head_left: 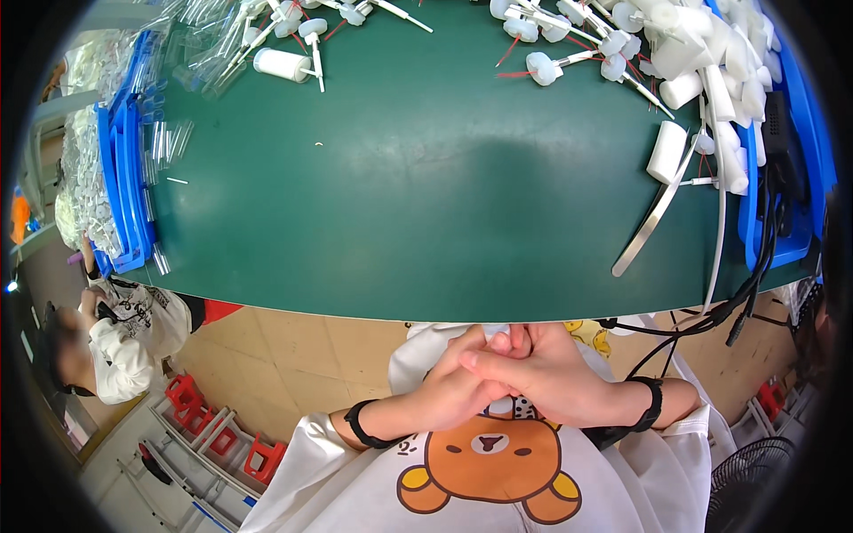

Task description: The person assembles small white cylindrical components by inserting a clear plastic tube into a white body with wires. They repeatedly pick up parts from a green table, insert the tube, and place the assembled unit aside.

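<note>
At lower centre, the left hand (pixel 455 384) and right hand (pixel 558 373) clasp each other, a small pale piece (pixel 494 330) at their fingertips; whether either grip pinches it, I cannot tell. Loosening fingers could drop it past the worktop (pixel 382 222) edge.

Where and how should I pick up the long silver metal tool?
I'd grip the long silver metal tool by its blunt, rounded end, coming from your side: that end points toward you, away from the white cylinder beside its narrower part.
</note>
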Demonstrator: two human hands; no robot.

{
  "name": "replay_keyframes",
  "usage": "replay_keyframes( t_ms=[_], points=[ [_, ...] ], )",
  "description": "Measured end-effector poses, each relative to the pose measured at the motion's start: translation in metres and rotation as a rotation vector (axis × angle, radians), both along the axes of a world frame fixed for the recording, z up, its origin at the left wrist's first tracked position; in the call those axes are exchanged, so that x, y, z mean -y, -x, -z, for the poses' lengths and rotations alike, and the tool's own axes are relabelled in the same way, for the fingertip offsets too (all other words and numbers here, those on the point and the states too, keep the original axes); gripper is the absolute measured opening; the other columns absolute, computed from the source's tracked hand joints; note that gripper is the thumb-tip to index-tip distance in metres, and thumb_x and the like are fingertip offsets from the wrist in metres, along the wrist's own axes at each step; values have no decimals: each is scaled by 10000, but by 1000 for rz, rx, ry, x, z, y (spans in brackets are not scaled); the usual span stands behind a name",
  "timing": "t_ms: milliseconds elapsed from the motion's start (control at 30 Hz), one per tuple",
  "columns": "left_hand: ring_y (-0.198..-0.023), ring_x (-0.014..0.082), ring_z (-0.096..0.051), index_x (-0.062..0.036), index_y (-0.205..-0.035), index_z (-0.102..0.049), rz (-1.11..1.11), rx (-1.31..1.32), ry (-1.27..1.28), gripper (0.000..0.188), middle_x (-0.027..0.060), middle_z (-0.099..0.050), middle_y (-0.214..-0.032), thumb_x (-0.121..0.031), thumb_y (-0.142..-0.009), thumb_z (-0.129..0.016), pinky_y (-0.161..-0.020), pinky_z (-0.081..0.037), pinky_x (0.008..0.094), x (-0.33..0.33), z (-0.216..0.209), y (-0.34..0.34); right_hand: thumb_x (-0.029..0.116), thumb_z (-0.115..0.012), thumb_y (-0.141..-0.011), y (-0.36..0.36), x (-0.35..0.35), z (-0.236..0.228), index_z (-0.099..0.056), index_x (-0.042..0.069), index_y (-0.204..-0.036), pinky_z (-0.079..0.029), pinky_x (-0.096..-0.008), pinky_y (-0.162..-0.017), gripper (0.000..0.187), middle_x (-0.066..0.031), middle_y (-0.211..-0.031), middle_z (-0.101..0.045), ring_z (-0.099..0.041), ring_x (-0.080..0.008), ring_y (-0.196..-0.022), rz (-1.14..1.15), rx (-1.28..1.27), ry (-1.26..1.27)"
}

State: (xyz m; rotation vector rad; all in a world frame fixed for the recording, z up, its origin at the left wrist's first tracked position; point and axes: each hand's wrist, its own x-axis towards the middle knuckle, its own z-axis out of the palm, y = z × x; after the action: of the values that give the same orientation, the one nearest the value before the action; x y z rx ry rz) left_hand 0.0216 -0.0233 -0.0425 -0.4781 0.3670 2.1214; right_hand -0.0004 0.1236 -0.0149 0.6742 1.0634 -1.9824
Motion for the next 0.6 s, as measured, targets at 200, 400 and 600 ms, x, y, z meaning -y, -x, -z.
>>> replay_keyframes(
  t_ms=[200,400,600],
  points=[
    [-928,148,-502,-17,-1121,-446,464,-523,339,258,42,-485,-1047,-196,-940,-488,-816,-424,287,32,4,31,108,-678,-814,-5,-1,14,-464,14,-1143,-480,-262,-814,403,-53,-969,-563,-559,-116,-948,-219,-277,52],
    [-871,219,-551,-5,-1085,-527,713,-831,1225,213,148,-564,-964,-91,-892,-506,-766,-441,311,105,65,1,123,-623,-850,-16,-34,9,-576,6,-1037,-416,-292,-909,226,-82,-1043,-611,-565,-161,-996,-483,-398,-239],
    [-884,307,-561,13,-1062,-548,480,-1312,1696,225,187,-583,-919,-78,-858,-516,-783,-447,366,133,177,8,161,-616,-840,-15,-24,5,-558,10,-994,-434,-335,-817,223,-121,-968,-601,-563,-256,-934,-466,-589,-402]
  ],
)
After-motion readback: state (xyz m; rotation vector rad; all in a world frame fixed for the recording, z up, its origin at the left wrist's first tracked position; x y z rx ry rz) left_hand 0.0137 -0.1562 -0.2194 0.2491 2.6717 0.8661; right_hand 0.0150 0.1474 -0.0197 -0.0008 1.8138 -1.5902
